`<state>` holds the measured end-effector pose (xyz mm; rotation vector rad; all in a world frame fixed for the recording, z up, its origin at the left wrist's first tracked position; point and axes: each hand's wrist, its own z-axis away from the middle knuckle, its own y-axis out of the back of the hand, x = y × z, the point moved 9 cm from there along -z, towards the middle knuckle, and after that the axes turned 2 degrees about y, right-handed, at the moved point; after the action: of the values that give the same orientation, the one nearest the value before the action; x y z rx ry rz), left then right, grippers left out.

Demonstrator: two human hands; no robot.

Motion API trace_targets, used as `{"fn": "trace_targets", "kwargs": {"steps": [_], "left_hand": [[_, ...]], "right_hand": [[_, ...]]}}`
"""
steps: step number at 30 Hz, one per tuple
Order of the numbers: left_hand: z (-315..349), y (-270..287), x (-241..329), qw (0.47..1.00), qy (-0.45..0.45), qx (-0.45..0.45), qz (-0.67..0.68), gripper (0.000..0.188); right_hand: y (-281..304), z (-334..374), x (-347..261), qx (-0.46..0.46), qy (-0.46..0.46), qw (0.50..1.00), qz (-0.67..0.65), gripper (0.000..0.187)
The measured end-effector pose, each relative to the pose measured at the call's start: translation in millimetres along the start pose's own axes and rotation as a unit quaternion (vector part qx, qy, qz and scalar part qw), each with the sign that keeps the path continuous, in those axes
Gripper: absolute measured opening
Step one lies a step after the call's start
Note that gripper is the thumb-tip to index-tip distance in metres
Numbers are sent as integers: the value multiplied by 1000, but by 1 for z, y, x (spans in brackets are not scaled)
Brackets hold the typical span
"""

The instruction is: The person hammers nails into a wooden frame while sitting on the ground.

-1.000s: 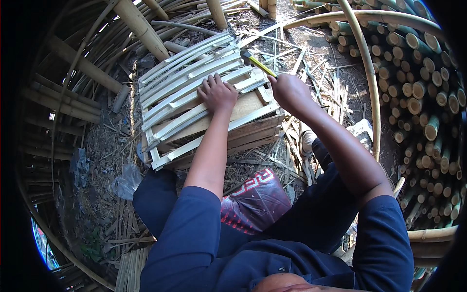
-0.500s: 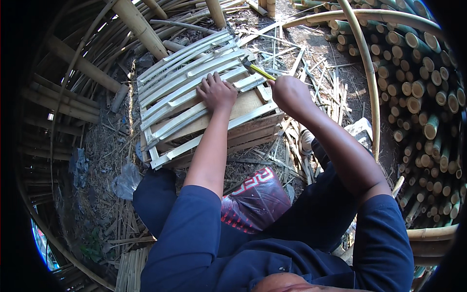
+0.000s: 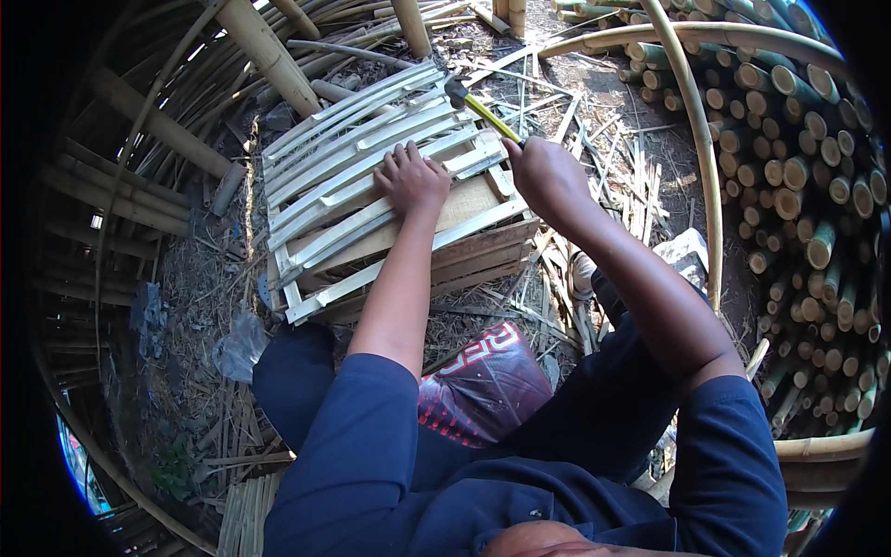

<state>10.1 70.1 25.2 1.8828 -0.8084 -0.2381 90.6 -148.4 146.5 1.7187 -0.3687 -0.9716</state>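
Observation:
My left hand (image 3: 413, 178) lies over the pale slats of a slatted bamboo panel (image 3: 348, 192), its fingers spread and pressing on a slat near the panel's middle. My right hand (image 3: 549, 178) is wrapped round the yellow-and-black handle of a hammer (image 3: 489, 116). The dark hammer head is at the panel's far right corner; whether it touches a slat I cannot tell. Under the slats is a wooden box-like base (image 3: 445, 252) made of boards, with gaps showing between the slats on the near side.
A big stack of cut bamboo poles (image 3: 821, 241) fills the right side, with a bent bamboo pole (image 3: 701, 139) in front. Bamboo strips (image 3: 640, 190) litter the ground. Thick bamboo posts (image 3: 264, 51) stand at the far left. A clear plastic bag (image 3: 241, 345) lies near my left knee.
The hammer head has swung upward and slightly left, its handle now steeper. My right hand has shifted slightly; my left hand stays on the slats.

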Motion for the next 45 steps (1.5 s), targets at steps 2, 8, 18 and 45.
{"fn": "trace_targets", "kwargs": {"steps": [2, 8, 18, 45], "left_hand": [[0, 2, 2, 1000, -3, 5, 1, 50], [1, 2, -1, 1000, 1, 10, -6, 49], [1, 8, 1, 1000, 5, -6, -26, 49], [1, 6, 10, 1000, 5, -12, -21, 50]], "right_hand": [[-33, -2, 22, -34, 8, 999, 19, 48], [-10, 7, 7, -13, -1, 1000, -1, 53], [-8, 6, 8, -37, -9, 999, 1, 49], [-40, 13, 33, 16, 43, 999, 11, 51]]}}
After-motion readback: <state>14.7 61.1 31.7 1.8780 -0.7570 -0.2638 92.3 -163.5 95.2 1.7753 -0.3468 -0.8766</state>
